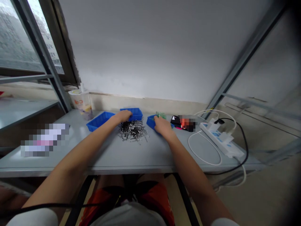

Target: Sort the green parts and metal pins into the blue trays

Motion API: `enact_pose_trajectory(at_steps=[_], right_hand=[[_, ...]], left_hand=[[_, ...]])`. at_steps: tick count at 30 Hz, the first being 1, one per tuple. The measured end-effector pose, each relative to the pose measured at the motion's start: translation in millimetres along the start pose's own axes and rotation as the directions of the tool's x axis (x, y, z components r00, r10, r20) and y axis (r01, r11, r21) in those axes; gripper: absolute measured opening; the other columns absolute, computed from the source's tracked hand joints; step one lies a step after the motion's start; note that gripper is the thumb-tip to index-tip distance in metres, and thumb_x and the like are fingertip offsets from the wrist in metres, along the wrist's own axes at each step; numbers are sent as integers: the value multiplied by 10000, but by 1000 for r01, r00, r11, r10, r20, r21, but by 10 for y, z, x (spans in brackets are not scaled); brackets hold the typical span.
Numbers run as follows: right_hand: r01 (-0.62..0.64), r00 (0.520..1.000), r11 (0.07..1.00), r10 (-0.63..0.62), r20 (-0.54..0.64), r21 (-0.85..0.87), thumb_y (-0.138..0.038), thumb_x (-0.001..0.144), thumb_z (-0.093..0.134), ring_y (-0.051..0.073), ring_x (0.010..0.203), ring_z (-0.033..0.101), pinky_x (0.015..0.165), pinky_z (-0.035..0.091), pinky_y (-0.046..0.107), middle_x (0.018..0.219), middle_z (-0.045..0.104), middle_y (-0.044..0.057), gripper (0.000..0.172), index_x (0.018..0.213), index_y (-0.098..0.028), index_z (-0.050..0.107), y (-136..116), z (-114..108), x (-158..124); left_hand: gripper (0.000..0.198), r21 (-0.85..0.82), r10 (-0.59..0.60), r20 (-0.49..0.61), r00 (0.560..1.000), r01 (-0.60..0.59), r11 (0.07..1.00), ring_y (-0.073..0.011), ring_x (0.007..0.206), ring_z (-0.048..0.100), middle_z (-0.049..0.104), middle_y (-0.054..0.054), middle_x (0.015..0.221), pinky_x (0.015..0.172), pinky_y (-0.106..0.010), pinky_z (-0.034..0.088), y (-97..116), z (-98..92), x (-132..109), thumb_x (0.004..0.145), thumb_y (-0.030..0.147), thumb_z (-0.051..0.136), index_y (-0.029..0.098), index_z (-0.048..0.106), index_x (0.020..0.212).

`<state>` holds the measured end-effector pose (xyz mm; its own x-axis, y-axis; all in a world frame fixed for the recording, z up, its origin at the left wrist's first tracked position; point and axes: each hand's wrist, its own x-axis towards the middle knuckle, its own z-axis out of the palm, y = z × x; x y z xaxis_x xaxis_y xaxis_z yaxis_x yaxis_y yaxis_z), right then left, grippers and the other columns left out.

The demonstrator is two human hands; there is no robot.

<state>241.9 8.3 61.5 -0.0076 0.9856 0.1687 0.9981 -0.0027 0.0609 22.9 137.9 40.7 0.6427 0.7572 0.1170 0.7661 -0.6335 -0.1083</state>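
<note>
A loose heap of thin metal pins or nails [133,130], silvery and dark, lies mid-table. At the heap's back left is my left hand [124,116], its fingers bent down by the front of a blue plastic bin [137,112]. Whatever those fingers pinch is too small or hidden to name. My right hand [162,125] is closed over another blue bin [150,121], the thumb at its rim. Green translucent bits [161,115] show behind that hand. A third blue bin [100,121] sits left of my left hand.
A drink cup [82,105] stands at the back left, near a blurred-out flat item [44,139]. Right of the bins lie a black phone-like object [176,121] and a white power strip [221,139] with plugs and looping cables. Metal frame posts flank the table.
</note>
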Motion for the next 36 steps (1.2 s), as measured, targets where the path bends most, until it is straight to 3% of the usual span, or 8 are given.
enact_pose_trajectory(at_steps=[5,9,13,17,21,27,32,36], right_hand=[[66,996,994,-60,-65,87,-41,768,445,246,1050,552,870,405,300,1121,576,171,411,1168,-107,509,249,-78,4],[94,989,985,-77,-125,141,-57,795,442,231,1018,561,866,402,294,1081,603,165,417,1204,-103,514,501,-193,0],[102,982,981,-72,-176,166,-87,811,459,227,939,574,809,421,301,1012,626,136,410,1213,-136,525,729,-405,-12],[136,935,988,-103,-339,73,-72,807,424,242,935,550,818,418,327,998,595,145,397,1181,-128,544,836,-583,-61],[234,877,968,-252,-410,-94,-2,741,409,235,895,522,802,418,335,980,547,138,502,1218,-123,506,761,-511,-172],[329,860,936,-352,-368,-126,8,751,383,227,848,510,786,424,364,933,525,125,542,1271,-132,449,542,-217,-302],[379,824,911,-412,-389,-163,15,766,355,235,860,514,784,409,360,951,522,119,562,1294,-165,422,470,-344,-179],[459,768,852,-524,-369,-252,-5,806,347,250,902,497,785,391,354,978,525,124,531,1305,-180,386,340,-409,132]], left_hand=[[240,21,6,-20,1000,-6,1000,-197,868,638,695,-114,963,756,-261,454,45,-18,49,801,107,463,142,668,921],[259,36,-11,-101,995,15,999,-204,888,631,678,-136,993,773,-284,455,134,-102,171,825,99,430,120,650,960],[280,22,37,-191,981,-34,999,-204,954,604,638,-140,1077,794,-288,450,369,-203,243,860,117,399,115,606,1050],[234,12,147,-195,970,-148,989,-200,917,613,652,-117,1023,763,-272,449,693,-215,183,854,124,424,127,622,979],[236,58,246,-172,954,-239,969,-198,833,634,661,-127,938,707,-276,454,946,-205,67,826,58,419,109,625,929],[204,161,400,-207,893,-373,914,-179,782,639,668,-111,901,668,-264,462,1166,-257,-96,838,63,437,117,611,931],[194,165,482,-239,843,-454,876,-201,819,630,666,-104,904,674,-289,476,1376,-356,-226,858,80,429,134,601,931],[192,151,472,-241,848,-448,881,-195,801,628,659,-89,892,666,-288,480,1627,-351,-249,865,83,420,136,589,939]])
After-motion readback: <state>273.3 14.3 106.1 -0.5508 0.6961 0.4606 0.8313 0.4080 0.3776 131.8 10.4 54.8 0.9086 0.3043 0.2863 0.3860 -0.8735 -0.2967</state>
